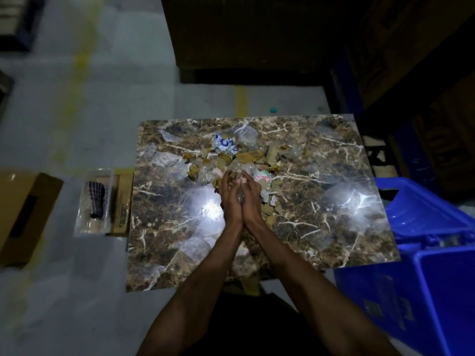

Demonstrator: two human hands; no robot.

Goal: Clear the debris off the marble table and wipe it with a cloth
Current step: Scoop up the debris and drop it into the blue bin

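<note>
both hands pressed together mid-bench (321,155), left (230,195) and right (250,196) grips cupping clear plastic (240,196), debris (246,156) beyond

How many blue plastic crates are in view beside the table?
2: one blue plastic crate off the marble table's right edge, a second blue crate nearer the camera. Others may hide in the dark.

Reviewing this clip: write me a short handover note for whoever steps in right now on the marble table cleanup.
Hands: left hand and right hand are pressed together at mid-table, cupping scraps; some clear plastic shows between them.
Things: the debris pile of cardboard bits, clear plastic and wrappers lies on the marble table, mostly beyond the hands. A blue crate stands at the table's right edge.
Done: one handful gathered.
Left: most debris is still on the table; no wiping yet, and no cloth clearly identifiable.
</note>
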